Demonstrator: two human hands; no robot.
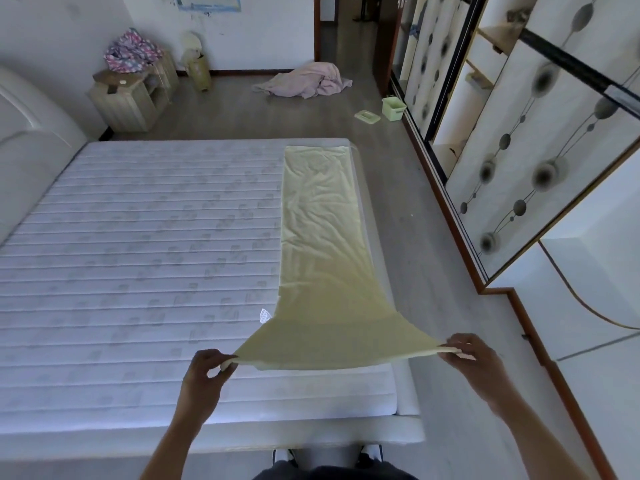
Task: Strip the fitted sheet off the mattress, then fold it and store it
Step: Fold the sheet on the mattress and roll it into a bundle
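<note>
The pale yellow fitted sheet (322, 230) lies folded into a long narrow strip along the right side of the bare white quilted mattress (138, 271). Its near end is lifted off the bed and stretched flat between my hands. My left hand (207, 370) pinches the near left corner. My right hand (471, 358) pinches the near right corner, out past the mattress edge. A small white label (264, 315) shows beside the strip's left edge.
A pink blanket (308, 81) lies heaped on the wooden floor by the doorway. A green bin (393, 109) and its lid (367, 116) sit by the sliding wardrobe doors (519, 150) on the right. A bedside table (135, 95) with bundled cloth stands far left.
</note>
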